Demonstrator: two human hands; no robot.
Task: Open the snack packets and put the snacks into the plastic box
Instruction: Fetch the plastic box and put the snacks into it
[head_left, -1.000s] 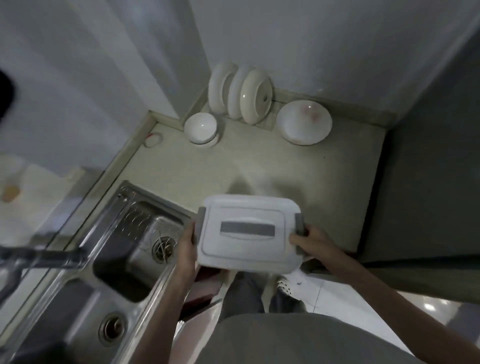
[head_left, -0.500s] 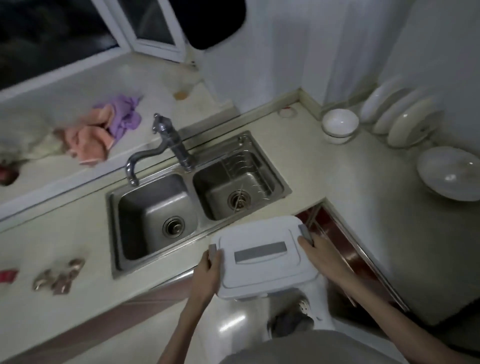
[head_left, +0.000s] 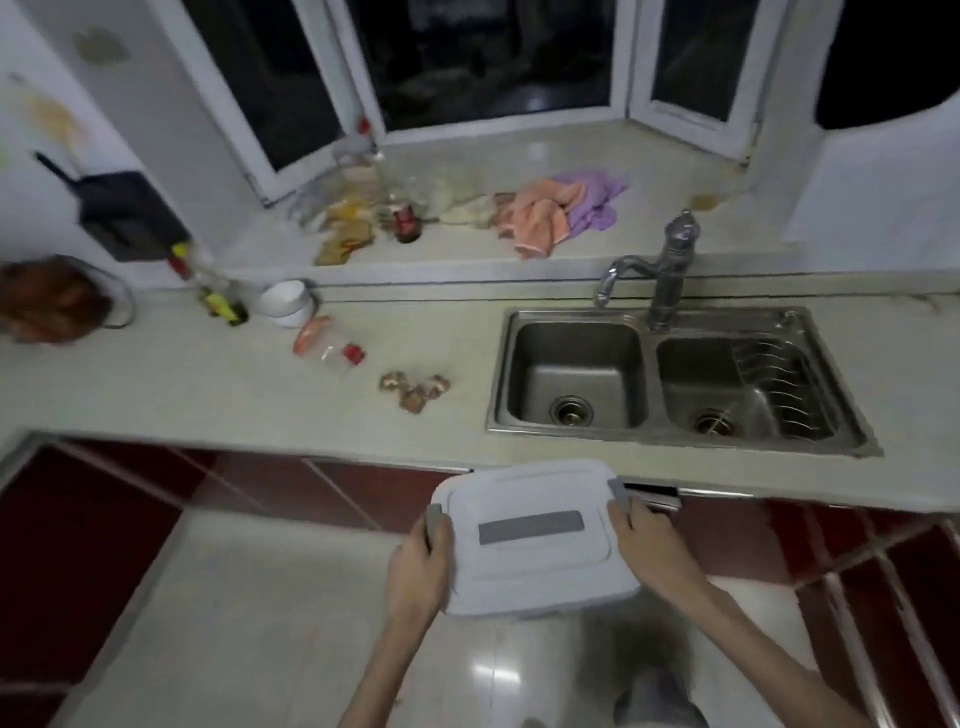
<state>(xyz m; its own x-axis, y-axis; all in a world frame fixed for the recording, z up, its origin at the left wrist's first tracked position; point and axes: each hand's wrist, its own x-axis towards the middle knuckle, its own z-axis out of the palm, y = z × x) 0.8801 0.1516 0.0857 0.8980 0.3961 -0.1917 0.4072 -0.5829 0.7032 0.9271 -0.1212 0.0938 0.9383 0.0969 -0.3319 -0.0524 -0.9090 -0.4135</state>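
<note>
both hands, left hand (head_left: 418, 566) and right hand (head_left: 649, 551), grip the lidded plastic box (head_left: 535, 540) at its ends, carried short of the counter (head_left: 260, 395). next: set it down near the snack packets (head_left: 415, 389), unlatch the lid.

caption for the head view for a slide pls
Both hands, left hand and right hand, carry the lidded plastic box toward the counter beside the sink.

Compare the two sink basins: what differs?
The left basin is bare steel inside; the right basin holds a wire rack along its right side. The faucet spout curves out over the left basin, not the right basin. Both are steel, share one frame, and have a round drain.
</note>
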